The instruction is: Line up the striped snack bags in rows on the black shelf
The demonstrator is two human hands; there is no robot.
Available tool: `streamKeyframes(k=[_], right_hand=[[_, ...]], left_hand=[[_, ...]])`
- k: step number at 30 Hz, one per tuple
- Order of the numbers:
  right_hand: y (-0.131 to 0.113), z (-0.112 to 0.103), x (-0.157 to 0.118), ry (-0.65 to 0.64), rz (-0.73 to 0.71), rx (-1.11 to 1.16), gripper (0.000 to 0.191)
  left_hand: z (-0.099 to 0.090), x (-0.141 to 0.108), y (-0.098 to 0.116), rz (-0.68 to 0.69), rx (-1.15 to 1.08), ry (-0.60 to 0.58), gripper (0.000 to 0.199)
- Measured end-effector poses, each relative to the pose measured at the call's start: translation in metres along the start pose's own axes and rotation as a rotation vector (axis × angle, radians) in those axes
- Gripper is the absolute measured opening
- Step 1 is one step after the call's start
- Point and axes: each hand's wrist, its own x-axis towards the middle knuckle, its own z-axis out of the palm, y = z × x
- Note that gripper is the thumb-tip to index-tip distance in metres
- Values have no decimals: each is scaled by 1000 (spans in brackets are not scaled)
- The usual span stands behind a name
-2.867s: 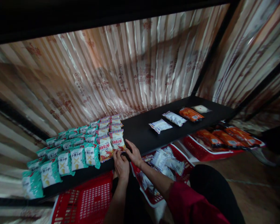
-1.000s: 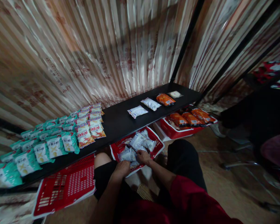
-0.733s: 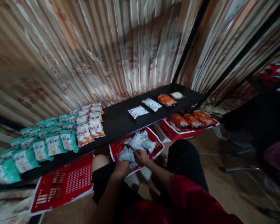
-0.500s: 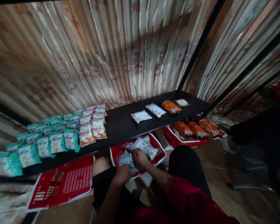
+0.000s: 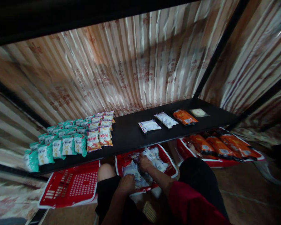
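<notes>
My left hand [image 5: 127,185] is closed at the near left side of a red basket [image 5: 172,165], on the edge of a white snack bag [image 5: 132,170]. Inside the same basket, my right hand [image 5: 145,163] reaches down among the bags. Its fingers are curled together, and what they grip is too dim to make out. More white bags [image 5: 159,164] lie to the right of that hand. On the black shelf [image 5: 124,129] above, two white bags [image 5: 150,125] lie flat, with an orange bag [image 5: 184,117] and a flat clear packet [image 5: 199,112] farther right.
Rows of green bags [image 5: 68,145] and striped shrimp-snack bags [image 5: 93,140] stand on the shelf's left. A red basket [image 5: 81,184] sits below left, and another red basket [image 5: 210,162] with orange bags [image 5: 221,147] below right. A dark post [image 5: 221,50] rises at the right.
The view has shifted, so the shelf and baskets sit lower and show more of the shelf above. Both hands stay in the middle basket, the right slightly farther from the left.
</notes>
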Motion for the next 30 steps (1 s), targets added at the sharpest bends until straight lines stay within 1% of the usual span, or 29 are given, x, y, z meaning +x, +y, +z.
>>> streamKeyframes(k=[5, 11, 14, 16, 19, 22, 25, 27, 30], right_hand=[[0, -2, -1, -20, 1, -46, 43], [-3, -1, 11, -50, -39, -56, 52], [-2, -3, 10, -55, -71, -49, 50], [0, -5, 4, -48, -90, -40, 47], [5, -5, -11, -22, -103, -11, 41], [12, -1, -29, 11, -102, 23, 42], [17, 7, -47, 32, -80, 44, 51], [19, 12, -58, 42, -74, 56, 56], [22, 19, -72, 51, -111, 78, 59]], left_hand=[[-2, 4, 1, -14, 37, -15, 34], [7, 9, -1, -49, 48, -44, 33], [9, 11, -1, -60, 25, -36, 32], [8, 12, 1, -65, -5, -3, 32], [5, 12, 5, -82, -66, 91, 35], [8, 13, 10, -106, -150, 137, 35], [17, 15, 15, -149, -259, 149, 31], [24, 17, 19, -209, -351, 176, 32], [35, 21, 24, -312, -522, 208, 29]])
